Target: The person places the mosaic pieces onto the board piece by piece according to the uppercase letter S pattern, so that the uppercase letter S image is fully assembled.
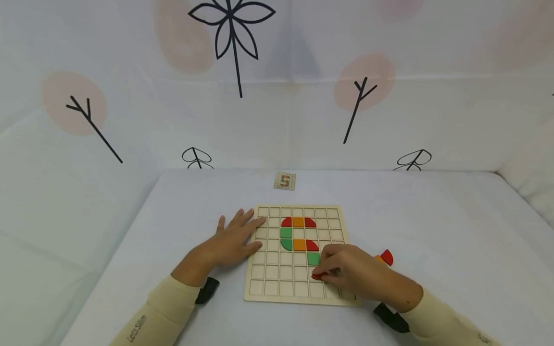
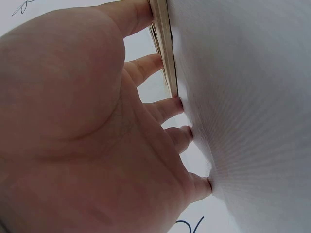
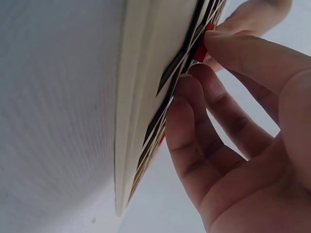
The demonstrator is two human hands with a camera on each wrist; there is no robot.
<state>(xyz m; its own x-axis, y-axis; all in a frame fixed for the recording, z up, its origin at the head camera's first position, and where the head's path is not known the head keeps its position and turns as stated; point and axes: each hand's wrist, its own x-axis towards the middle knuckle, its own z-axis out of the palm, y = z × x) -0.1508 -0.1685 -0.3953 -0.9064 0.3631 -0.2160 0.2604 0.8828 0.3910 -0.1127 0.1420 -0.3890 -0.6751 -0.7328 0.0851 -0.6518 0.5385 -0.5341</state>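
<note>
A pale wooden grid board (image 1: 271, 288) lies on the white table. My left hand (image 1: 228, 244) is spread at its left side, thumb and index finger on the board's edge, the other fingertips down on the tablecloth in the left wrist view. Over the lower right cells, my right hand (image 1: 355, 270) pinches a red piece (image 1: 317, 277) between thumb and fingers, right at a cell below a green square (image 1: 313, 259). The fingers cover most of that piece. Above it runs a curved row of set pieces: red quarter rounds (image 1: 310, 222), orange squares (image 1: 299, 245) and more green ones (image 1: 286, 233).
Behind the board lies a small pattern card (image 1: 284, 181) showing an S-like figure on a grid. To the right of the board, a loose red quarter-round piece (image 1: 387, 257) and an orange piece (image 1: 379, 260) sit partly behind my right wrist. A patterned cloth wall stands behind the table.
</note>
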